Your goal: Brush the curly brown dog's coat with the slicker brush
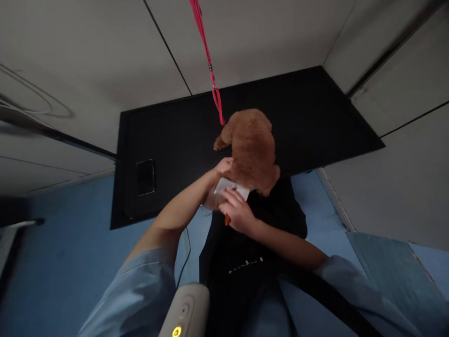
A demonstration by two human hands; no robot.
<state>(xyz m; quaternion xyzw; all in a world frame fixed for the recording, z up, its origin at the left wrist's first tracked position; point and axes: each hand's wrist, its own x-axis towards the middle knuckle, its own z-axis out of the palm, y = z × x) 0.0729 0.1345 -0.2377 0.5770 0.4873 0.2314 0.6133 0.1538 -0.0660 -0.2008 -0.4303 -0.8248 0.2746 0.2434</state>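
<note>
A brown curly-coated dog (253, 140) stands near the front edge of the black table (175, 135), its head not clearly visible. My left hand (224, 166) closes on its fur low on the near side, seemingly at a leg; the fingertips are partly hidden. In my right hand (237, 213) is a slicker brush (242, 190) with a pale, flat head and an orange handle end. The brush head lies against or close beside the fur, just below my left hand. A blurred tuft of fur (212, 199) shows under my left wrist.
A red leash (206, 51) runs down to the dog from above. A phone (145, 177) lies on the table's left part. Close in front of me are a cream dryer (189, 309) with a lit yellow button and a black hose (322, 295). Pale wall panels (87, 51) stand behind.
</note>
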